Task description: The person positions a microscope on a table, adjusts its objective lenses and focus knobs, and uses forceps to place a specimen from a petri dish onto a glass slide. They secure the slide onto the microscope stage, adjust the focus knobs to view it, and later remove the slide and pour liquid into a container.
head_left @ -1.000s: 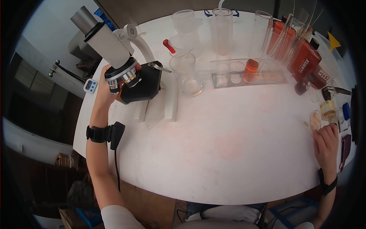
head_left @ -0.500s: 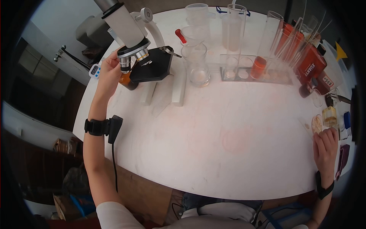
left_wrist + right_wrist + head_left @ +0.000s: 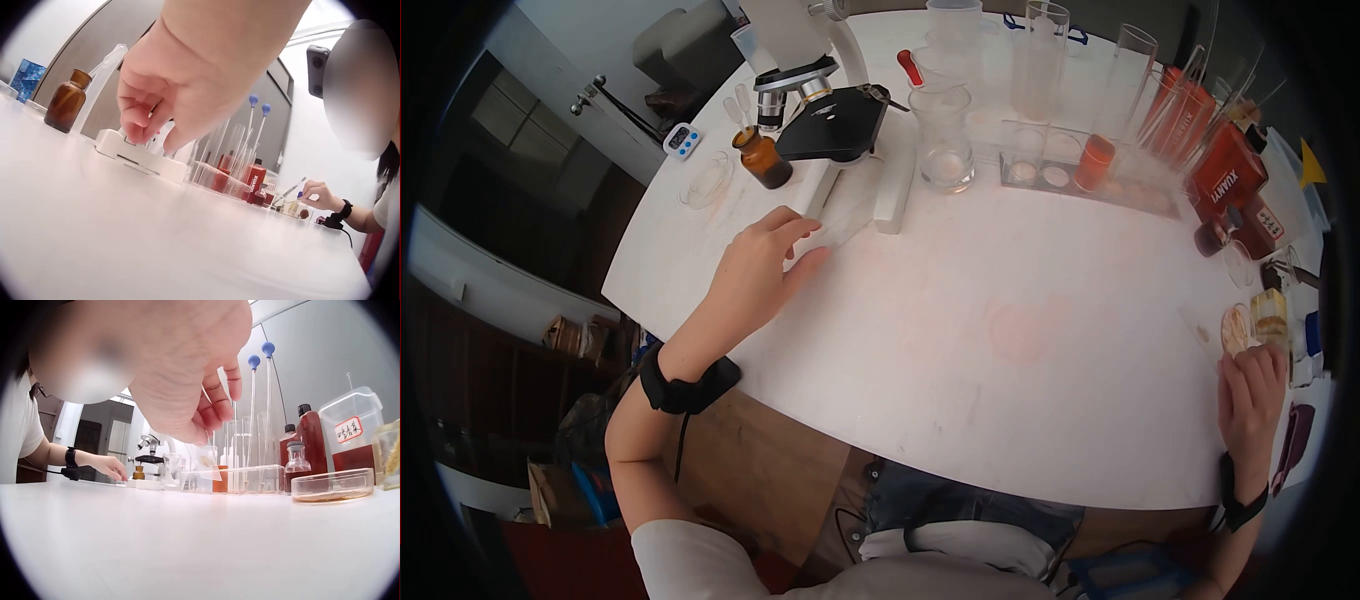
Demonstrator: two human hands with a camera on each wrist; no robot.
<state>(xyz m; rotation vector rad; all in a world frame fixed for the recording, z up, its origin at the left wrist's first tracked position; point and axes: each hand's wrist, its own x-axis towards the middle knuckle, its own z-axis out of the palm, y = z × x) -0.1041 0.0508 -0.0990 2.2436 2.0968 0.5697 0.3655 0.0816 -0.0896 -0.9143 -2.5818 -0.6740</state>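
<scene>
My left hand (image 3: 760, 265) hovers near the front of the microscope's white base, thumb and fingers apart with nothing between them. Above the base, the microscope (image 3: 830, 125) shows its black stage and silver objectives. Behind the hand stands a brown glass bottle (image 3: 760, 160), with droppers at its mouth. At the table's right edge, my right hand (image 3: 1255, 390) pinches a thin clear slide (image 3: 209, 465) bearing a small brownish spot. Beside that hand lies a round glass petri dish (image 3: 331, 487) with a pale brown layer inside.
A clear rack (image 3: 1090, 195) with an orange-red container (image 3: 1094, 163) is at the back right, near tall glass tubes (image 3: 1040, 60) and red bottles (image 3: 1225, 165). A glass beaker (image 3: 945, 165) stands beside the microscope. A timer (image 3: 682, 141) sits at the left edge.
My left hand has left the brown bottle beside the microscope and come back toward the table's front. The bottle now stands uncovered. The head view has shifted; my right hand stays with the slide.
</scene>
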